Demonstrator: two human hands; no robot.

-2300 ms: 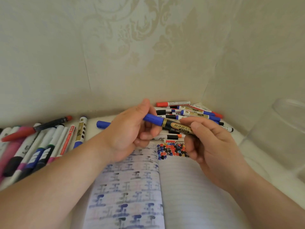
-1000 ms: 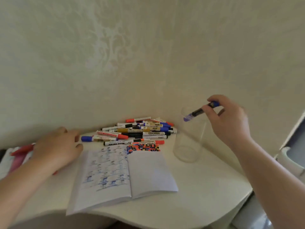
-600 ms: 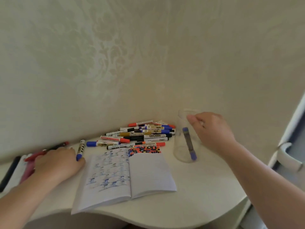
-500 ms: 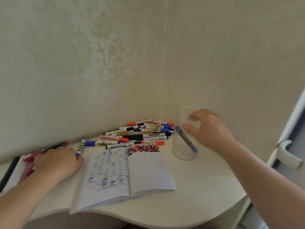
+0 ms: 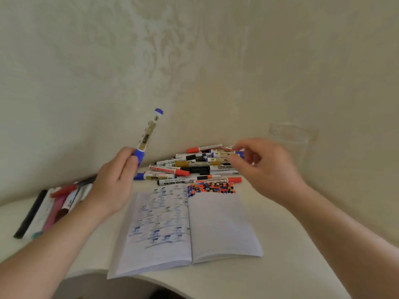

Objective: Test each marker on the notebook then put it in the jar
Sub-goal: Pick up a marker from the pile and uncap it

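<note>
My left hand grips a white and gold marker by its blue cap, and the marker points up and to the right. My right hand hovers over the right end of the marker pile with its fingers loosely spread and nothing in them. The open notebook lies in front of the pile, with coloured dots at the top of its right page and blue marks on its left page. The clear jar stands at the right, partly behind my right hand, so its contents are hidden.
A second group of markers lies at the left edge of the white table, behind my left arm. Patterned walls close the corner behind the pile. The table's curved front edge runs just below the notebook.
My right hand dropped the blue marker into the jar and moved left over the pile. My left hand picked a blue-capped marker from the left group and raised it.
</note>
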